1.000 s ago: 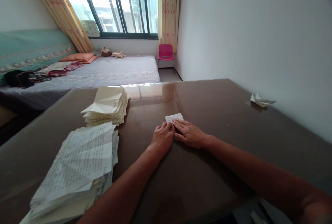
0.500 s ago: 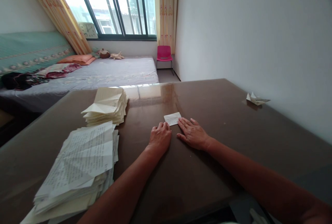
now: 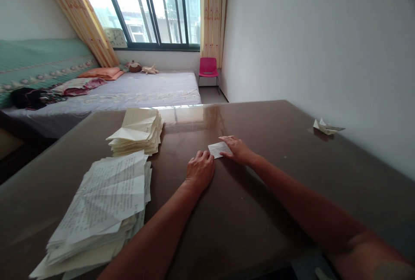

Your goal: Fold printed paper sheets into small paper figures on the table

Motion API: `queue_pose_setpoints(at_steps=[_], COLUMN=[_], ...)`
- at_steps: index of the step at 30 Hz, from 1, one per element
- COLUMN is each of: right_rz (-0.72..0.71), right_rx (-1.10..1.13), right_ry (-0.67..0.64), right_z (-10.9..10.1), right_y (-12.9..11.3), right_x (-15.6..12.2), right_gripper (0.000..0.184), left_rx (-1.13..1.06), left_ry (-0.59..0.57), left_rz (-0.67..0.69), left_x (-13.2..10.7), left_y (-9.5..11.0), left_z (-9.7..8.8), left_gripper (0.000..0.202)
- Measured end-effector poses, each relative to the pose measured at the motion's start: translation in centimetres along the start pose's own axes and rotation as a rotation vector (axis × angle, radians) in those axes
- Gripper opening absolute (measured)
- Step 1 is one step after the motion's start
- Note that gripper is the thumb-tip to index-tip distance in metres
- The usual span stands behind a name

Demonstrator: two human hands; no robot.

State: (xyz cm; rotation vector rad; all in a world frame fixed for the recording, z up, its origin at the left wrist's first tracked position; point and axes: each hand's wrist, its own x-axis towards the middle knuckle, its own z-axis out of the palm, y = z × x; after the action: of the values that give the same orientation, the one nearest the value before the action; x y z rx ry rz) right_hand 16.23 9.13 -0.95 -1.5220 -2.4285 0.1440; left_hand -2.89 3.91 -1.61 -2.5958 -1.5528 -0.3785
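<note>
A small folded piece of paper (image 3: 217,150) with writing on it lies flat on the brown table (image 3: 223,219), between the two hands. The left hand (image 3: 200,169) rests at its left end with the fingers curled; whether they pinch the paper cannot be told. The right hand (image 3: 238,150) is open at the other end, its fingers stretched along the far edge and its thumb apart from them, near the close edge. To the left lie a stack of creased, written sheets (image 3: 103,197) and, just beyond it, a stack of cream paper (image 3: 139,130). A folded paper boat (image 3: 327,128) sits well apart on the right, near the wall (image 3: 308,33).
</note>
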Motion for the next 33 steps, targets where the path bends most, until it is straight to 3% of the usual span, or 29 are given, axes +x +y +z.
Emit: queue_pose_setpoints(at_steps=[3,7,11,16,20,23,26,33], right_rz=[-0.071,-0.075,-0.099,-0.133,-0.152,-0.155,-0.161,-0.212], right_rx=[0.006,0.013,0.007,0.022,0.037,0.022,0.025,0.108], right_ry=[-0.084,-0.127,-0.046,0.074,0.24,0.338,0.284,0.164], right_z=[0.5,0.2,-0.3,-0.5,-0.8,-1.4,-1.6,-0.5], right_y=[0.0,-0.2,-0.2,-0.3,-0.3,-0.4,-0.2,2.2], right_x=[1.9,2.9,2.6,1.6,0.7,-0.5,-2.1,-4.9], right_gripper=[0.067,0.059,0.044,0.011,0.015,0.02,0.02,0.015], left_rx=[-0.009,-0.019,-0.039,-0.08,-0.13,-0.201,-0.254,-0.222], left_ry=[0.029,0.032,0.026,0.026,0.081,0.188,0.238,0.127], left_rz=[-0.038,-0.088,-0.119,-0.129,-0.118,-0.064,0.042,0.223], left_x=[-0.1,0.1,0.2,0.3,0.2,0.2,0.2,0.2], left_y=[-0.3,-0.4,-0.4,-0.7,-0.9,-0.8,-0.7,-0.8], left_z=[0.0,0.1,0.2,0.4,0.4,0.1,-0.1,0.5], left_gripper=[0.019,0.017,0.018,0.02,0.031,0.033,0.027,0.023])
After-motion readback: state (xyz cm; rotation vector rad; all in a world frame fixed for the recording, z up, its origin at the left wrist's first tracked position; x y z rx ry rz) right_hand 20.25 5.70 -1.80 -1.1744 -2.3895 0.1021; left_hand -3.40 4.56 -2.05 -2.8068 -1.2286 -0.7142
